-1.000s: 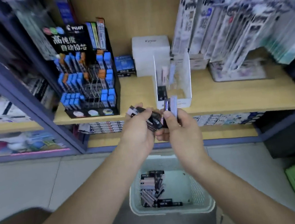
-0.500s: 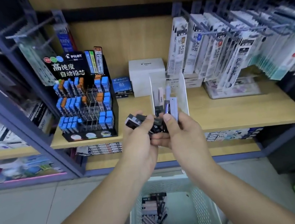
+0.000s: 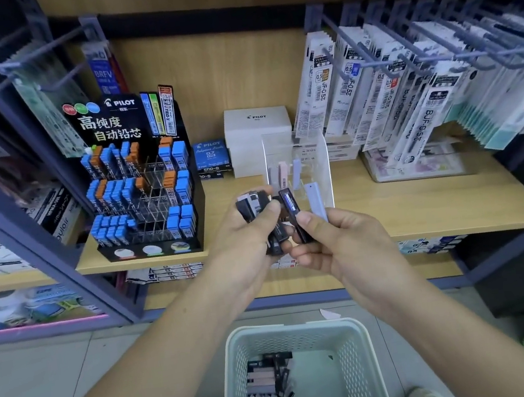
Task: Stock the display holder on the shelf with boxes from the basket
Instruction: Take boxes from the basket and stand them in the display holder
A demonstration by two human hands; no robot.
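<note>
Tipped upward since a second ago, pushing the basket (image 3: 359,346) of boxes (image 3: 267,389) lower in view. On the wooden shelf (image 3: 440,207), by size: hanging refill packs (image 3: 326,88) marked JF-0.5 and BUF-0.5; black PILOT lead rack (image 3: 137,182); clear display holder (image 3: 313,154) with a few pastel boxes (image 3: 284,175) inside; white PILOT carton (image 3: 257,125); blue PILOT 0.7 box (image 3: 211,155). Partly blocking the holder: left hand (image 3: 244,248), fingers curled round a bundle (image 3: 253,203) of dark boxes; right hand (image 3: 347,243), thumb and fingers pinching one dark box (image 3: 290,206), lilac box (image 3: 317,204) alongside.
</note>
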